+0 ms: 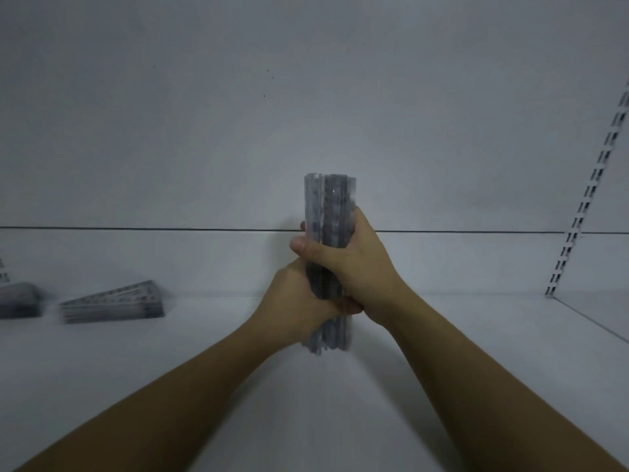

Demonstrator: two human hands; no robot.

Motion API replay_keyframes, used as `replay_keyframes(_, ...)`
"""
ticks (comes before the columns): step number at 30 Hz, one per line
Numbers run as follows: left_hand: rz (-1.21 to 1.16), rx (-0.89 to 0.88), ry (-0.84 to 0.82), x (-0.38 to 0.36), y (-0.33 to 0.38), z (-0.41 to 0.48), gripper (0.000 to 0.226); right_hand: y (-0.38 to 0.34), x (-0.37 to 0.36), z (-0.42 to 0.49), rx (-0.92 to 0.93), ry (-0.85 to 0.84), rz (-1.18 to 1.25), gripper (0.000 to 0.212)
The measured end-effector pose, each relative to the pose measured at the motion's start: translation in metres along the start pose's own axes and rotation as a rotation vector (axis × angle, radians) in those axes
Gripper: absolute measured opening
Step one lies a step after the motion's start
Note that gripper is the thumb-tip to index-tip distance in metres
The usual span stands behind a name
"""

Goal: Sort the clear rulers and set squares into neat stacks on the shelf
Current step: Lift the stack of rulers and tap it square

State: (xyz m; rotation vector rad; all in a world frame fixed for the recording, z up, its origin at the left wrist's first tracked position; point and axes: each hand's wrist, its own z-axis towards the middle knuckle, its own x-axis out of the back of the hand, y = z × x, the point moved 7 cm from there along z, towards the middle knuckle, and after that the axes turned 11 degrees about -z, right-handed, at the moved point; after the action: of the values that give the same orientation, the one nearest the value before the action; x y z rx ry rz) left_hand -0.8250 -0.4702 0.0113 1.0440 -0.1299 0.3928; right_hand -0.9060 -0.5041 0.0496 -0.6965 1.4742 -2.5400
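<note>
Both hands — left hand (299, 301) low, right hand (354, 260) above — wrap their grip around an upright bundle of clear rulers (330, 206) over the shelf (442, 335), apparently squaring its ends — next, laying it flat near the set squares (112, 303).

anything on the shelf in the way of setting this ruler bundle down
Nothing visible. Both the left hand and right hand grip the ruler bundle upright over the shelf; the set square stack and a blurred stack lie well off to the left.
</note>
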Motion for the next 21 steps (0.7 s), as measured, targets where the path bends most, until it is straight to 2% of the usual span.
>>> replay_keyframes(4, -0.073, 0.02, -0.012, 0.003, -0.003, 0.001, 0.059, -0.002, 0.0, -0.004, -0.066, -0.272, 0.325, 0.055)
replay_keyframes(7, -0.123, 0.011, -0.112, -0.001, -0.005, 0.002, 0.063, 0.0, 0.005, -0.003, -0.038, -0.301, 0.33, 0.043)
replay_keyframes(11, -0.097, 0.018, -0.176, -0.004, -0.01, 0.004, 0.048, -0.002, 0.007, -0.002, -0.017, -0.257, 0.271, 0.044)
replay_keyframes(14, -0.074, -0.002, -0.204, -0.006, -0.009, 0.004, 0.052, -0.005, 0.008, -0.001, 0.025, -0.169, 0.136, 0.044)
replay_keyframes(16, -0.019, -0.023, -0.192, -0.01, -0.007, 0.004, 0.048, -0.004, 0.007, 0.0, 0.029, -0.094, 0.086, 0.041)
replay_keyframes(19, 0.019, -0.021, -0.173, -0.017, -0.002, 0.003, 0.054, -0.005, 0.009, 0.001, 0.067, 0.022, 0.076, 0.025)
replay_keyframes(21, -0.039, -0.005, -0.263, -0.019, 0.002, 0.002, 0.061, -0.006, 0.012, 0.0, 0.076, 0.07, 0.072, 0.021)
